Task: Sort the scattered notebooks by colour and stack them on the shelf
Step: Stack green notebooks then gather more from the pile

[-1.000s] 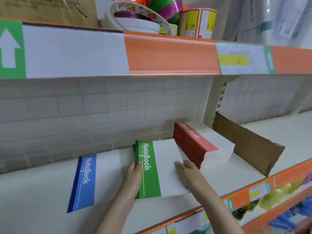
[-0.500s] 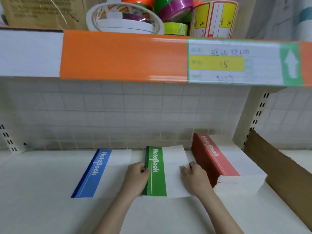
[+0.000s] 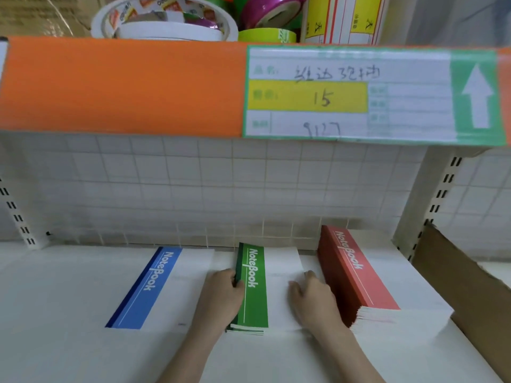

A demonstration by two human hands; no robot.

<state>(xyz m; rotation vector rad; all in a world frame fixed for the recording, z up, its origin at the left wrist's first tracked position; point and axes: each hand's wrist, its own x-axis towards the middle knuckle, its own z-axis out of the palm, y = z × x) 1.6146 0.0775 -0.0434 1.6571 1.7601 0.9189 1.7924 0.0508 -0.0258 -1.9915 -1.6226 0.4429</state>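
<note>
Three notebook groups lie on the white shelf [image 3: 55,313]. A blue-spined notebook [image 3: 149,288] lies flat at the left. A thin stack of green-spined notebooks [image 3: 253,294] sits in the middle. A tall stack of red-spined notebooks [image 3: 356,275] stands at the right. My left hand [image 3: 221,294] grips the green stack's left edge at the spine, thumb on top. My right hand [image 3: 312,297] holds the green stack's right edge, in the gap beside the red stack.
An upper shelf with an orange front strip [image 3: 124,87] and a price label [image 3: 348,92] hangs overhead, with tape rolls [image 3: 166,20] on it. A tiled back wall [image 3: 221,189] is behind. A brown cardboard divider [image 3: 464,288] stands at the right.
The view has swung to face the shelf squarely and closer. Both hands stay on the green stack, which now lies straight and parallel between the blue notebook and the red stack.
</note>
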